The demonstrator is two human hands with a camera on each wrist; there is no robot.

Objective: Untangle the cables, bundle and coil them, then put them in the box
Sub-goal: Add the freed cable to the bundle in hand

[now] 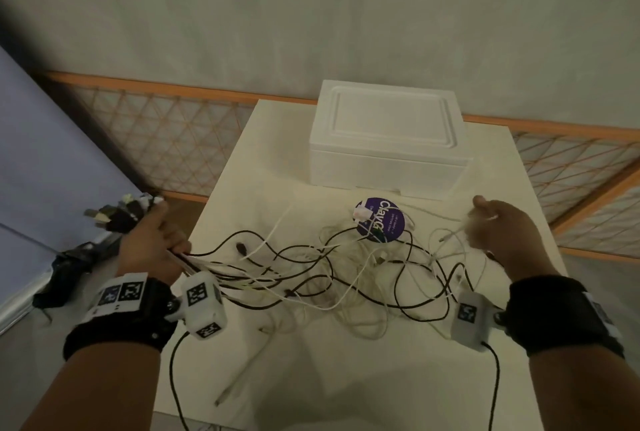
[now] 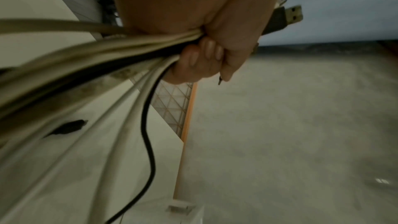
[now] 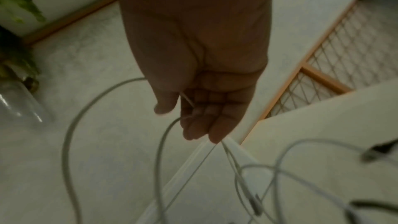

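1. The left hand (image 1: pixel 152 240) is closed in a tight fist round a thick bundle of cables (image 2: pixel 103 52), white and black together. It is held just off the near left corner of the table (image 1: pixel 519 167).
2. The left wrist view shows its fingers (image 2: pixel 193 60) curled fully under the bundle, nails turned toward the palm, with a USB plug (image 2: pixel 288 14) sticking out past the far side of the fist.
3. In the head view a cluster of plug ends (image 1: pixel 121 211) fans out of the top of that fist, to the far left; the gripped strands run rightward from the fist onto the table.
4. The right hand (image 1: pixel 502 233) is lifted above the right side of the table with its fingers curled, pinching a thin white cable (image 3: pixel 168 129) between thumb and fingers.
5. In the right wrist view the thin white cable loops down from the fingers, and more thin strands trail from the fingertips (image 3: pixel 215 135) toward the table. How tightly they are held is blurred.
6. The tangle of cables (image 1: pixel 346 268) lies spread across the middle of the table between the two hands, black and white strands crossing each other.
7. A round purple label (image 1: pixel 381 219) lies at the far edge of the tangle.
8. The white box (image 1: pixel 388 140) stands at the far end of the table with its lid on, just beyond the purple label.
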